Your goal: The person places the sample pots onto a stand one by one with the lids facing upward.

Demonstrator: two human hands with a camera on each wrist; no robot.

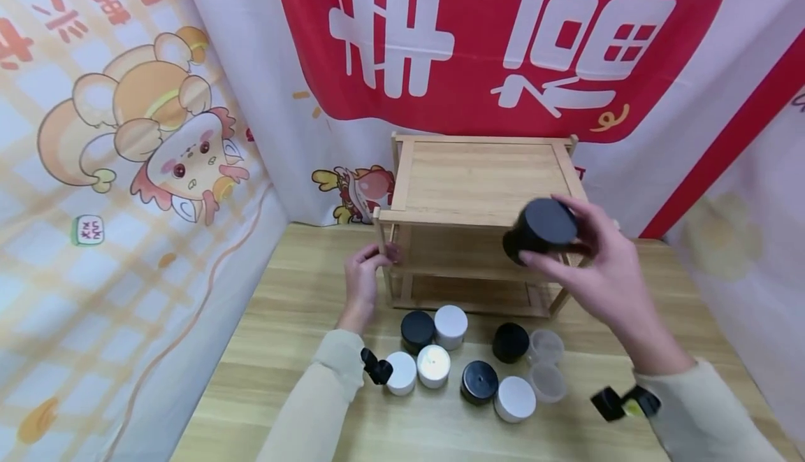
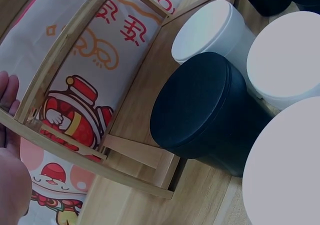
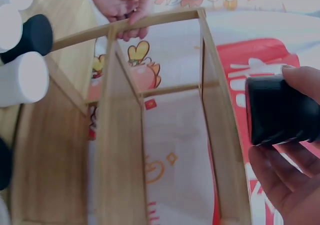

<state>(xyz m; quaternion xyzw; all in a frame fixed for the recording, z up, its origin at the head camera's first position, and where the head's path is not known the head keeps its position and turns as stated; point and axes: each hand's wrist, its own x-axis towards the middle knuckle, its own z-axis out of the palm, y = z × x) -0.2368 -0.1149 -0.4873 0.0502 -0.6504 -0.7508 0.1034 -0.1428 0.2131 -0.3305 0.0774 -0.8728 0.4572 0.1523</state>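
My right hand (image 1: 600,259) grips a black jar (image 1: 546,226) around its side, in front of the right part of a small wooden shelf (image 1: 484,175). In the right wrist view, this black jar (image 3: 280,110) is between the thumb and fingers, beside the shelf's top board. My left hand (image 1: 365,280) holds the shelf's left front post, and in the right wrist view its thumb lies over the wooden frame (image 3: 160,19) with fingertips beyond it. The shelf has a top board and lower levels.
On the wood-patterned surface (image 1: 251,371) before the shelf stand several white jars (image 1: 451,326) and black jars (image 1: 418,330). Two clear containers (image 1: 547,382) stand at their right. Printed cloth (image 1: 503,42) hangs behind the shelf, with more at both sides.
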